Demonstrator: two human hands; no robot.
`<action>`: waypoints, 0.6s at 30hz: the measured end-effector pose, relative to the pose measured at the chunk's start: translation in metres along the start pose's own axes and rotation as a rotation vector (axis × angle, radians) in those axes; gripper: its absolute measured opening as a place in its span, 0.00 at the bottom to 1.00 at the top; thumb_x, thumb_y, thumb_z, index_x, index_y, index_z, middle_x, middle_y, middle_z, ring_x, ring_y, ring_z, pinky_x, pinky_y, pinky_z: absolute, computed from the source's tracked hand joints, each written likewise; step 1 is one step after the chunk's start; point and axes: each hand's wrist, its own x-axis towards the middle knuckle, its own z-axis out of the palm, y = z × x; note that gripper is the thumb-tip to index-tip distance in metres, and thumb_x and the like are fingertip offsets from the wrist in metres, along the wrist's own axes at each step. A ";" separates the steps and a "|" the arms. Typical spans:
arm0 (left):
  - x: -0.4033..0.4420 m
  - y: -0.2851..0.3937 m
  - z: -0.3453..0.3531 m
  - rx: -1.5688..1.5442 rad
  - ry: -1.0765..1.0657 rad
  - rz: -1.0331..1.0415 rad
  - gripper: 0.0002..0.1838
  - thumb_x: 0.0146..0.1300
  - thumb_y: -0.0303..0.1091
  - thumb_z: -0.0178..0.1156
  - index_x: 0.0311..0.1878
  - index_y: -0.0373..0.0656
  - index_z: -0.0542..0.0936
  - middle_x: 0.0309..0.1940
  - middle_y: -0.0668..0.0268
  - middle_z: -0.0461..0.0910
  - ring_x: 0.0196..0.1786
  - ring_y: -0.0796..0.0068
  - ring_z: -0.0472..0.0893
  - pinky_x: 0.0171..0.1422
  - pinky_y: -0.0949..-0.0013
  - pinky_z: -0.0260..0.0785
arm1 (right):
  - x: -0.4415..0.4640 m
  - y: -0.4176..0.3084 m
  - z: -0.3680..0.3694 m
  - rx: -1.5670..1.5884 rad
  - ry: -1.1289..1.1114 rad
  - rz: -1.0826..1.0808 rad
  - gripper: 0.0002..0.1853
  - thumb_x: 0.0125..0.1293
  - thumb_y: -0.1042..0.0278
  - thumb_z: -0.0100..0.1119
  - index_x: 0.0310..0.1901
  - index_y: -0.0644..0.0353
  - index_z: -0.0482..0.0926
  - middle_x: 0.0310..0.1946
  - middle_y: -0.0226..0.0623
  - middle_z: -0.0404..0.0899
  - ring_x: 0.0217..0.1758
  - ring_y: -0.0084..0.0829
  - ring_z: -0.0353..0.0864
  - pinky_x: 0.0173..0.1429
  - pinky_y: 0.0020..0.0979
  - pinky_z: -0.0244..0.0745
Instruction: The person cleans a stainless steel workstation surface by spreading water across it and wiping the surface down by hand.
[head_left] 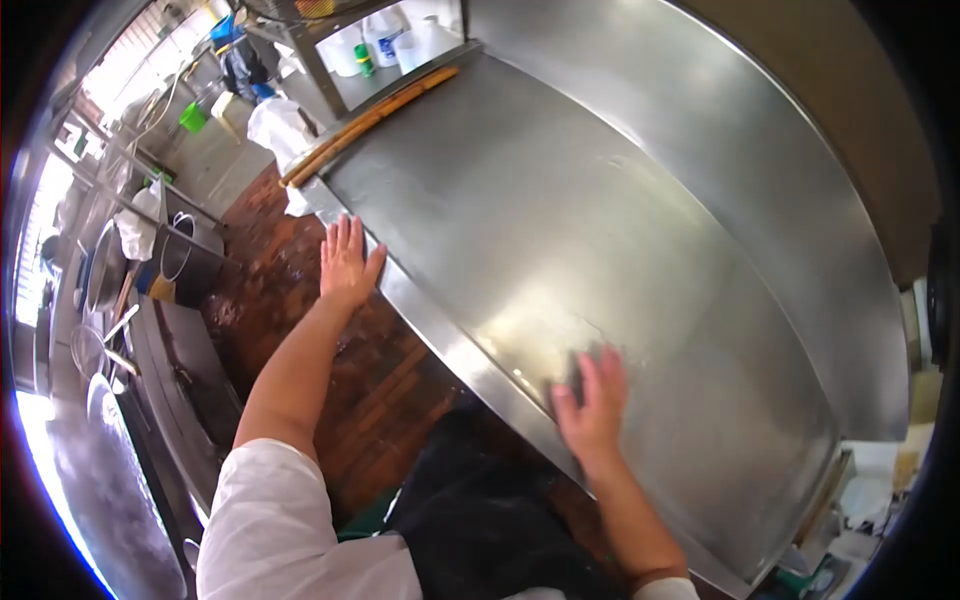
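My left hand (pixel 348 265) lies on the raised front edge of a stainless steel worktable (pixel 480 190), fingers stretched out and pointing away from me. Further right, my right hand (pixel 594 405) is over the table's steel surface near the same edge, its fingers apart and slightly blurred. Whether it touches the metal I cannot tell. Neither hand holds anything. A few small wet-looking marks show on the surface by the right hand. Along the table's left end lies a long wooden stick (pixel 370 122).
A tall steel backsplash (pixel 700 110) rises behind the table. White jugs (pixel 383 38) and a green-capped container (pixel 363 60) stand on a shelf at the upper left. Left, across the red tiled floor (pixel 250 270), are a metal pot (pixel 190 255) and a steaming vessel (pixel 110 490).
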 end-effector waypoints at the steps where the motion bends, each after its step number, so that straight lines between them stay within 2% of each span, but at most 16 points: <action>1: 0.014 -0.010 -0.002 0.010 -0.013 -0.085 0.44 0.68 0.61 0.50 0.77 0.40 0.56 0.78 0.50 0.51 0.81 0.48 0.47 0.82 0.47 0.39 | 0.018 -0.028 0.026 0.073 -0.047 -0.071 0.31 0.64 0.51 0.62 0.64 0.60 0.70 0.69 0.63 0.62 0.73 0.62 0.58 0.74 0.60 0.52; 3: 0.030 -0.016 -0.010 0.102 -0.056 -0.129 0.45 0.68 0.62 0.50 0.77 0.39 0.55 0.78 0.49 0.51 0.81 0.49 0.46 0.82 0.46 0.39 | 0.049 -0.081 0.076 0.223 -0.101 -0.190 0.34 0.65 0.48 0.63 0.67 0.59 0.67 0.69 0.62 0.60 0.73 0.62 0.58 0.74 0.59 0.53; 4: 0.038 -0.016 -0.006 0.168 -0.063 -0.073 0.45 0.68 0.62 0.51 0.77 0.40 0.55 0.78 0.49 0.51 0.81 0.49 0.46 0.82 0.46 0.39 | 0.070 -0.105 0.092 0.313 -0.164 -0.151 0.33 0.65 0.49 0.63 0.66 0.60 0.67 0.69 0.62 0.60 0.73 0.61 0.59 0.74 0.56 0.54; 5: 0.048 -0.012 -0.002 0.228 -0.077 0.000 0.45 0.67 0.62 0.52 0.77 0.40 0.56 0.78 0.49 0.51 0.81 0.49 0.47 0.82 0.46 0.39 | 0.087 -0.111 0.114 0.348 -0.157 -0.193 0.35 0.67 0.47 0.60 0.68 0.61 0.65 0.68 0.66 0.60 0.73 0.63 0.57 0.75 0.55 0.53; 7: 0.072 -0.005 -0.001 0.180 -0.014 0.223 0.46 0.66 0.61 0.55 0.77 0.40 0.56 0.78 0.47 0.52 0.81 0.48 0.48 0.81 0.46 0.39 | 0.114 -0.110 0.137 0.139 -0.144 -0.071 0.37 0.67 0.42 0.57 0.68 0.62 0.66 0.71 0.61 0.59 0.77 0.57 0.54 0.78 0.53 0.49; 8: 0.093 -0.002 0.007 0.145 -0.031 0.232 0.45 0.66 0.60 0.56 0.77 0.40 0.56 0.77 0.46 0.53 0.80 0.47 0.49 0.81 0.46 0.40 | 0.130 -0.092 0.134 0.061 -0.172 0.052 0.38 0.68 0.42 0.55 0.70 0.61 0.64 0.73 0.59 0.58 0.79 0.54 0.51 0.79 0.53 0.45; 9: 0.116 0.002 0.015 0.107 -0.080 0.162 0.45 0.67 0.61 0.54 0.77 0.40 0.56 0.77 0.46 0.54 0.80 0.46 0.50 0.81 0.46 0.41 | 0.142 -0.074 0.129 -0.009 -0.201 0.162 0.39 0.68 0.42 0.54 0.72 0.61 0.63 0.74 0.57 0.56 0.81 0.51 0.47 0.81 0.52 0.40; 11: 0.155 0.015 0.019 0.158 -0.253 -0.063 0.44 0.69 0.63 0.49 0.77 0.41 0.55 0.78 0.48 0.51 0.81 0.48 0.47 0.81 0.47 0.41 | 0.131 -0.016 0.109 -0.238 -0.012 0.331 0.40 0.69 0.41 0.53 0.74 0.60 0.60 0.76 0.54 0.53 0.82 0.49 0.42 0.82 0.52 0.34; 12: 0.167 0.029 0.028 0.158 -0.204 -0.043 0.44 0.69 0.64 0.47 0.78 0.41 0.55 0.78 0.49 0.51 0.81 0.49 0.46 0.82 0.48 0.39 | 0.121 0.011 0.083 -0.314 -0.110 0.515 0.41 0.69 0.40 0.52 0.75 0.60 0.58 0.78 0.51 0.50 0.83 0.46 0.40 0.83 0.52 0.31; 13: 0.170 0.048 0.042 0.158 -0.163 -0.022 0.44 0.69 0.64 0.45 0.78 0.41 0.54 0.79 0.50 0.50 0.81 0.50 0.45 0.82 0.49 0.38 | 0.101 0.035 0.059 -0.387 -0.106 0.718 0.41 0.70 0.40 0.51 0.75 0.58 0.57 0.78 0.49 0.49 0.83 0.43 0.41 0.83 0.48 0.32; 14: 0.167 0.072 0.055 0.154 -0.124 0.001 0.44 0.70 0.65 0.44 0.78 0.41 0.54 0.79 0.51 0.49 0.82 0.51 0.44 0.83 0.50 0.36 | 0.077 0.058 0.024 -0.341 -0.106 0.815 0.41 0.71 0.41 0.49 0.75 0.61 0.56 0.78 0.50 0.49 0.83 0.43 0.42 0.83 0.43 0.34; 15: 0.156 0.109 0.065 0.186 -0.126 0.135 0.43 0.71 0.64 0.42 0.78 0.41 0.55 0.79 0.52 0.50 0.82 0.52 0.45 0.83 0.50 0.36 | 0.053 0.080 0.000 -0.541 -0.139 0.846 0.40 0.72 0.43 0.49 0.74 0.66 0.57 0.78 0.50 0.51 0.82 0.47 0.45 0.83 0.42 0.38; 16: 0.142 0.150 0.073 0.214 -0.122 0.266 0.41 0.72 0.63 0.41 0.77 0.42 0.56 0.78 0.53 0.52 0.82 0.53 0.45 0.83 0.50 0.36 | 0.022 0.100 -0.023 -0.529 -0.017 0.793 0.38 0.72 0.45 0.48 0.73 0.69 0.59 0.77 0.52 0.53 0.80 0.50 0.49 0.82 0.45 0.42; 17: 0.121 0.178 0.101 0.121 -0.049 0.483 0.41 0.73 0.62 0.39 0.78 0.40 0.53 0.79 0.55 0.52 0.82 0.54 0.45 0.83 0.50 0.34 | -0.009 0.114 -0.040 -0.528 0.029 0.881 0.38 0.73 0.45 0.47 0.73 0.69 0.59 0.76 0.54 0.54 0.80 0.50 0.50 0.81 0.45 0.43; 18: 0.096 0.232 0.096 -0.014 -0.259 0.485 0.43 0.72 0.62 0.42 0.78 0.38 0.52 0.78 0.53 0.52 0.81 0.53 0.47 0.83 0.48 0.34 | -0.039 0.125 -0.052 -0.523 0.075 0.963 0.37 0.74 0.45 0.46 0.72 0.69 0.60 0.75 0.55 0.55 0.79 0.51 0.51 0.81 0.46 0.44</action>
